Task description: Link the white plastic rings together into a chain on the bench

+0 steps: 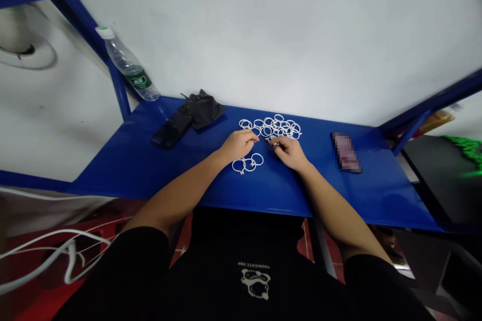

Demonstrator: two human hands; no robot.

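A pile of white plastic rings (280, 128) with small clip-like tabs lies on the blue table, close to the wall. My right hand (290, 153) is at the pile's near edge, its thumb and fingers pinched on a white ring that they mostly hide. My left hand (238, 146) hovers just left of it with fingers curled together; whatever they may hold is hidden. Just below my left hand, three loose white rings (249, 164) overlap one another on the tabletop.
On the blue table (203, 180) lie a black phone (172, 130), a black pouch (203, 109) and, at right, another phone (345, 152) with a blurred screen. A plastic bottle (130, 67) leans at the back left. Blue frame bars (412, 130) flank both sides.
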